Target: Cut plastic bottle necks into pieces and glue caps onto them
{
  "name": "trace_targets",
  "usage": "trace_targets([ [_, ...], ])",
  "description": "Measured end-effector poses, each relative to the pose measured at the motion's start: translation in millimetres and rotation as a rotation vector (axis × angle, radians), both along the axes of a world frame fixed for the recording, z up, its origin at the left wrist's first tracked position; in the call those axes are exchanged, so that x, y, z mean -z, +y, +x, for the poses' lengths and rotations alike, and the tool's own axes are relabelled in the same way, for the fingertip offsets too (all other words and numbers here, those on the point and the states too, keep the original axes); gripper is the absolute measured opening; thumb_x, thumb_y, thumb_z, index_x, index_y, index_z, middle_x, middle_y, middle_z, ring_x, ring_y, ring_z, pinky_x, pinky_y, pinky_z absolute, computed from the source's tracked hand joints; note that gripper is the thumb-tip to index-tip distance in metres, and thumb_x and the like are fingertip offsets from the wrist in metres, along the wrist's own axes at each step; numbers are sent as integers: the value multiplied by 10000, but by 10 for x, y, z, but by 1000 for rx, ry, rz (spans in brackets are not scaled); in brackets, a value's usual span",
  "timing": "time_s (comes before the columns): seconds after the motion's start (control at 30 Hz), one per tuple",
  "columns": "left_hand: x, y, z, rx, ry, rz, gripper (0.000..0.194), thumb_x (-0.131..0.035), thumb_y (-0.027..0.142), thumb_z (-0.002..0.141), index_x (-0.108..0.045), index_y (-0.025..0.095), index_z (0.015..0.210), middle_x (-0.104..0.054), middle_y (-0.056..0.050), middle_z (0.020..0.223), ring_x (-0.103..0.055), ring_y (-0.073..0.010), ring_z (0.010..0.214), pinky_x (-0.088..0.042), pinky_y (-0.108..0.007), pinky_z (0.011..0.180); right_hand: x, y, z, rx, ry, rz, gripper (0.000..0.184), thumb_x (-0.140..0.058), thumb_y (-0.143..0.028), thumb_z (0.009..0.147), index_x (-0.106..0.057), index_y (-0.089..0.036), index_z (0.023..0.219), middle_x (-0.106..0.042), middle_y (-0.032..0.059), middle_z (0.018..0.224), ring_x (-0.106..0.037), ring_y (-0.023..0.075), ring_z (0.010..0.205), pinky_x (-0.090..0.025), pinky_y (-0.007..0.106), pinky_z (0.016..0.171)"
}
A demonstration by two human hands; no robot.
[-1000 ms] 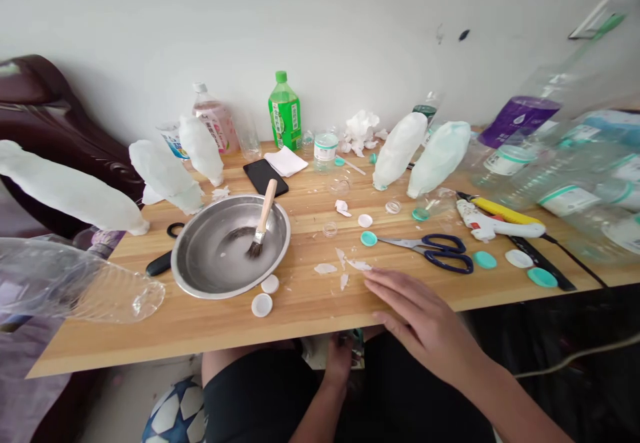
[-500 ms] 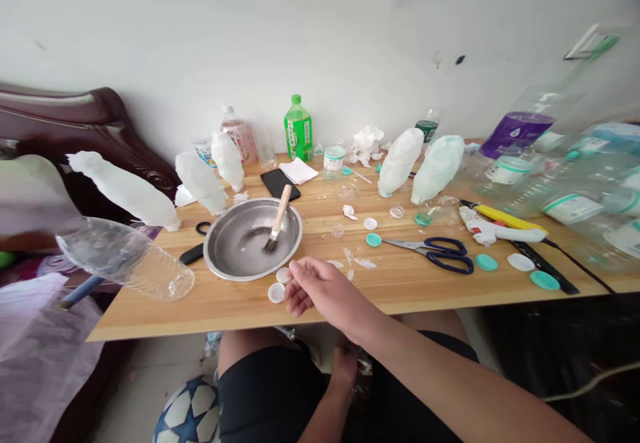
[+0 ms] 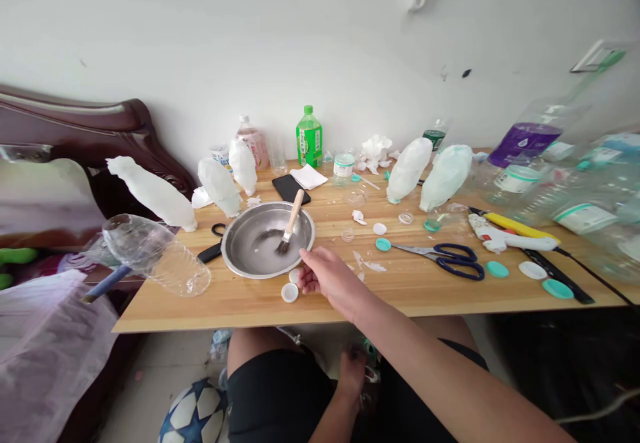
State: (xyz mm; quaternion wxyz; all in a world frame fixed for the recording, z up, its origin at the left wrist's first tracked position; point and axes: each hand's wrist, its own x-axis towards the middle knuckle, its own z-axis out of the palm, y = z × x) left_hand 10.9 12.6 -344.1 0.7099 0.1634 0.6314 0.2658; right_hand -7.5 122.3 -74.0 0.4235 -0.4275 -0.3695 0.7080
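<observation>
My right hand (image 3: 330,282) is over the table near the metal bowl (image 3: 235,271). Its fingers are loosely curled, with the thumb apart from them, and I see nothing in it. Two white bottle caps (image 3: 289,292) lie beside its fingertips, one partly covered. A brush (image 3: 295,214) with a wooden handle leans inside the bowl, bristles down in a cloudy greyish liquid. My left hand (image 3: 353,367) is low between my legs, below the table edge. It is in shadow, so its fingers and anything in them cannot be made out.
White paper-covered bottle shapes (image 3: 217,186) stand left and right. A cut clear bottle (image 3: 160,256) lies at the left edge. Scissors (image 3: 443,256), a glue gun (image 3: 505,233), a phone (image 3: 291,188) and a green bottle (image 3: 309,138) are on the table. Clear bottles crowd the right side.
The view has shifted left, so the table and its contents appear further right. My right hand is slightly nearer the bowl and brush. My left hand stays below the table.
</observation>
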Motion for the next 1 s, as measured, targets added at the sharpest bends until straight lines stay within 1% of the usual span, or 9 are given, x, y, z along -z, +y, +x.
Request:
trace_targets([
  [0.13,11,3,19,47,95,26,238,-545,327,953,-595,135,1085,-634,-7,841,-579,-91,599,-511,-235,536,27,117,-59,-48,-21,-14,259,-675,-342,799,-537,-172,662,-604,-5,572,-584,111,504,-488,242,511],
  [0.27,31,2,16,81,143,24,251,-544,336,953,-595,136,1095,-641,-10,848,-590,-96,609,-521,-244,548,31,202,-92,16,-31,17,277,-670,-288,756,-508,-174,562,-586,-8,531,-557,95,472,-456,217,477],
  [0.37,48,-10,-6,84,172,24,258,-553,343,948,-600,137,1095,-647,-20,872,-609,-110,645,-535,-261,575,-54,261,-5,98,4,45,242,-645,-268,740,-513,-177,560,-531,-42,494,-501,68,444,-416,188,449],
  [0.43,61,-14,-18,76,188,26,240,-562,349,942,-613,153,1071,-648,-19,864,-619,-121,660,-533,-261,580,-185,318,119,143,26,58,238,-644,-254,733,-504,-180,555,-492,-57,475,-470,60,432,-395,180,430],
  [0.5,79,-7,-20,62,202,33,234,-560,355,943,-616,162,1062,-648,-16,858,-621,-123,662,-530,-260,583,-386,391,275,173,44,81,237,-639,-230,743,-497,-182,560,-487,-55,482,-468,61,438,-392,177,424],
  [0.63,118,28,5,40,217,52,265,-539,353,955,-598,137,1094,-648,-16,866,-606,-106,634,-533,-261,578,-939,575,575,214,60,163,232,-605,-134,790,-486,-184,598,-500,-47,539,-491,55,473,-403,164,443],
  [0.77,135,47,30,56,214,53,257,-533,348,959,-599,135,1087,-641,-1,813,-585,-93,585,-519,-246,548,-1408,743,753,252,26,231,335,-505,-97,882,-411,-198,576,-404,-65,526,-456,37,458,-376,151,438],
  [0.87,137,50,34,70,214,58,257,-531,351,960,-601,136,1081,-640,-1,813,-584,-92,583,-517,-245,546,-1549,799,804,239,22,242,341,-488,-140,926,-408,-202,600,-394,-67,542,-434,29,455,-372,148,439],
  [1.0,146,54,46,92,209,60,254,-535,351,958,-602,138,1078,-639,-1,814,-585,-94,588,-516,-244,546,-1537,775,790,243,84,215,320,-487,-136,915,-402,-206,615,-399,-63,541,-416,28,463,-364,134,419],
])
